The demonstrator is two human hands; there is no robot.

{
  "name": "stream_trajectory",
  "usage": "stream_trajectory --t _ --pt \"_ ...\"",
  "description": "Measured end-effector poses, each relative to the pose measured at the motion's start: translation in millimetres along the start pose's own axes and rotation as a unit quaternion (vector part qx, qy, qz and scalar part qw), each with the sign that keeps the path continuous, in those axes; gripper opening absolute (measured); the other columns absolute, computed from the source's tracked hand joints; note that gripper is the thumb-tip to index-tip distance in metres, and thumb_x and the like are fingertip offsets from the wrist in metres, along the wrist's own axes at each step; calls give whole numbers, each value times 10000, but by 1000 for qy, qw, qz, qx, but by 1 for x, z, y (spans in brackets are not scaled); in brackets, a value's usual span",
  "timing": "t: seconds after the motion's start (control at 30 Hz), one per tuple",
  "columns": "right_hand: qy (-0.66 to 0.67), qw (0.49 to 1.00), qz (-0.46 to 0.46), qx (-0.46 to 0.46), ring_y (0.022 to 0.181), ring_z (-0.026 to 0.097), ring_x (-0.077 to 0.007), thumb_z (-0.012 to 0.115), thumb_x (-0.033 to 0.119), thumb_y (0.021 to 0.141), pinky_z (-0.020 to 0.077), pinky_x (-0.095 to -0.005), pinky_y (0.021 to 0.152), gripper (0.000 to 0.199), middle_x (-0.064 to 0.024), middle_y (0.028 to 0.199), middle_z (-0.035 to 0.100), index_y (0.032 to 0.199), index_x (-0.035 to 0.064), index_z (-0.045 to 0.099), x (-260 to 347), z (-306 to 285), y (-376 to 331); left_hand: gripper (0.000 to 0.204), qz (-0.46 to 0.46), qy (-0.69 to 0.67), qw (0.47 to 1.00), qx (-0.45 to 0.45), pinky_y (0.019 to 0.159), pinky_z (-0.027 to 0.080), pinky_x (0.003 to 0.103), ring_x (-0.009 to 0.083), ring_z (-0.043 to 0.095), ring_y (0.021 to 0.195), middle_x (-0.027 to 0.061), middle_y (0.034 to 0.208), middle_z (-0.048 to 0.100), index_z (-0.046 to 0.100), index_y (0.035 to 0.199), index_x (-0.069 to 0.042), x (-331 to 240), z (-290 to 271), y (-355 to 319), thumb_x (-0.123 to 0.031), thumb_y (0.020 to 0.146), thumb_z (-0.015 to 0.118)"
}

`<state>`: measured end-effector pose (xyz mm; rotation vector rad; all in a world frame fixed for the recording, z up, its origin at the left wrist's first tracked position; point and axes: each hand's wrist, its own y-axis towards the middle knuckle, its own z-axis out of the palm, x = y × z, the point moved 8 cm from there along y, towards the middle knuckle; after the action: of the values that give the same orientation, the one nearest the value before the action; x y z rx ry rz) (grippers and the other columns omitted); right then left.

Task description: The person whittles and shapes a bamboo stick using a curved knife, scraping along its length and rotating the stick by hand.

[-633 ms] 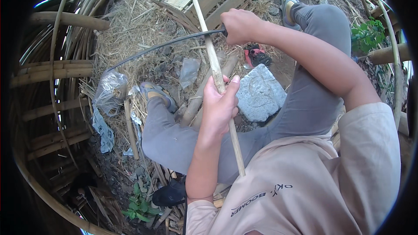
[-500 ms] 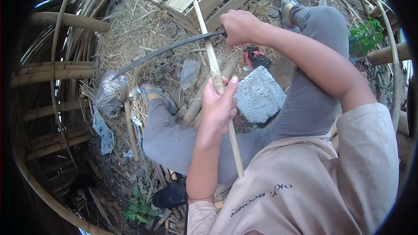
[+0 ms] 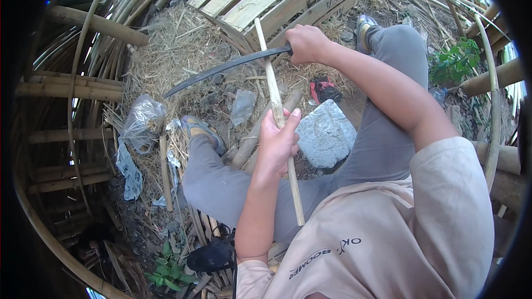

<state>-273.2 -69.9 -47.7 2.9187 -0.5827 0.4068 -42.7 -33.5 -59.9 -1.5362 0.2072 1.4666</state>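
Observation:
My left hand (image 3: 279, 143) is closed around a pale, slender wooden stick (image 3: 273, 86), its thumb lying along the shaft. The stick slants from near the crate down to my shirt front, where its lower end stops. In my right hand (image 3: 308, 44) is the handle of a long, curved, dark-bladed machete (image 3: 221, 68), mostly covered by my fingers. Its blade crosses the stick well above my left hand, near the upper end, and appears to touch it. The blade's tip points left toward a clear plastic bag.
A slatted wooden crate (image 3: 277, 5) stands ahead. Between my legs lies a grey stone block (image 3: 326, 134). The clear plastic bag (image 3: 145, 119) rests at left on straw. Bamboo poles (image 3: 72, 93) line the left side, and a leafy plant (image 3: 455, 61) grows at right.
The upper part of the stick and the blade sit slightly lower in view, and the blade looks shorter as its angle has turned. Both hands keep their hold; the whole view has shifted a little.

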Motion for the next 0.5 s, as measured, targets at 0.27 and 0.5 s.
stream_trajectory --t 0.27,0.5 --pt "25 998 50 3 900 706 -401 696 180 698 586 -468 811 246 -259 932 710 843 -19 704 -23 -3 9 246 -22 -59 997 49 355 164 199 -16 288 442 -84 687 407 433 1010 -164 -10 3 -3 -186 984 677" --pt "51 996 -66 20 822 695 -413 676 115 634 574 -475 780 218 -254 802 688 796 -30 698 25 -10 -12 317 -21 -7 999 27 343 208 222 12 354 436 -62 668 424 409 1060 -118 -1 4 3 -213 968 697"
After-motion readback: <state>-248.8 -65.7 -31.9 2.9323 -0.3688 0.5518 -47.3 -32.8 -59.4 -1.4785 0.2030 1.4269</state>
